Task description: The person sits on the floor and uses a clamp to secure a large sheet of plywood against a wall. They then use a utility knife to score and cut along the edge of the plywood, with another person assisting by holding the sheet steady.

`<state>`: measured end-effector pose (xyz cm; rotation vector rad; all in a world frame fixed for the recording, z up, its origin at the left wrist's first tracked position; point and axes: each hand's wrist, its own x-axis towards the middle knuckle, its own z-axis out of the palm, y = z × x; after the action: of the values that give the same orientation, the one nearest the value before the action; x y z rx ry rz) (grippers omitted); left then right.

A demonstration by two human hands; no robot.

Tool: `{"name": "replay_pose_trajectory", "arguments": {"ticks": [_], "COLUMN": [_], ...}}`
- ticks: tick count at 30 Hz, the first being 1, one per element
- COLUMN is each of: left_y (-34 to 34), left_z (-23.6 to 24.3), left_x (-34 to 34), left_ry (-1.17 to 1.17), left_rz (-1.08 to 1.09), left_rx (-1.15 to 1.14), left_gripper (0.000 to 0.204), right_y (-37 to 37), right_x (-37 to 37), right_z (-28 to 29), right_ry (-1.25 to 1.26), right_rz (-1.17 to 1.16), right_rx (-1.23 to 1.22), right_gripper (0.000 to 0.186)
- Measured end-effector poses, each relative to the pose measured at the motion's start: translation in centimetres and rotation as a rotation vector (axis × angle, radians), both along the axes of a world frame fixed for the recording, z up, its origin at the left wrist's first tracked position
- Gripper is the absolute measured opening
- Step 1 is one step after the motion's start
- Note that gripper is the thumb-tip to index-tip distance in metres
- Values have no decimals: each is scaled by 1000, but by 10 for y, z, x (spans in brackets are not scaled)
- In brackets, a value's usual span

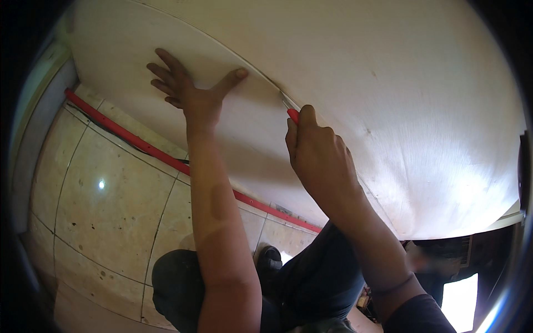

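My left hand [197,97] lies against a large whitish panel [327,50], fingers spread and thumb stretched toward a thin curved seam. In my right hand [322,150] is a slim tool with a red handle [293,115] and a narrow metal tip. The tip meets the panel at the seam, to the right of my left thumb. Most of the handle is hidden in my fist, so I cannot tell whether it is a screwdriver or a knife.
A long red bar [127,136] runs along the floor by the panel's lower edge, with a dark cable beside it. Beige tiles [111,188] cover the floor. My bent legs and a dark shoe [270,258] are below. Dark clutter stands at the lower right.
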<state>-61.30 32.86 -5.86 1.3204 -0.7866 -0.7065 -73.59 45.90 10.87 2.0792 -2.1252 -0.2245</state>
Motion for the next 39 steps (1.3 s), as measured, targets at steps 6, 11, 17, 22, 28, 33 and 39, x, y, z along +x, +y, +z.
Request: {"name": "replay_pose_trajectory", "arguments": {"ticks": [6, 11, 17, 22, 28, 33, 39], "left_y": [-1, -1, 4, 5, 11, 25, 19], "left_z": [-1, -4, 0, -1, -2, 23, 43], "left_x": [0, 1, -1, -6, -15, -88, -112], "left_ry": [-18, -21, 26, 18, 89, 33, 44], "left_rz": [-8, -5, -23, -35, 35, 284, 423], "left_rx": [19, 8, -2, -42, -124, -225, -314], "left_gripper": [168, 162, 149, 139, 123, 82, 78], "right_y": [16, 25, 41, 55, 57, 61, 61], "right_x": [-25, -45, -67, -97, -103, -104, -102], "right_z": [2, 5, 0, 4, 0, -1, 0], "right_ry": [-41, -14, 58, 27, -10, 4, -2], "right_rz": [-79, -85, -29, -47, -38, -8, 21], "right_rx": [35, 41, 16, 24, 34, 10, -2], "right_gripper": [25, 24, 27, 27, 28, 27, 27]}}
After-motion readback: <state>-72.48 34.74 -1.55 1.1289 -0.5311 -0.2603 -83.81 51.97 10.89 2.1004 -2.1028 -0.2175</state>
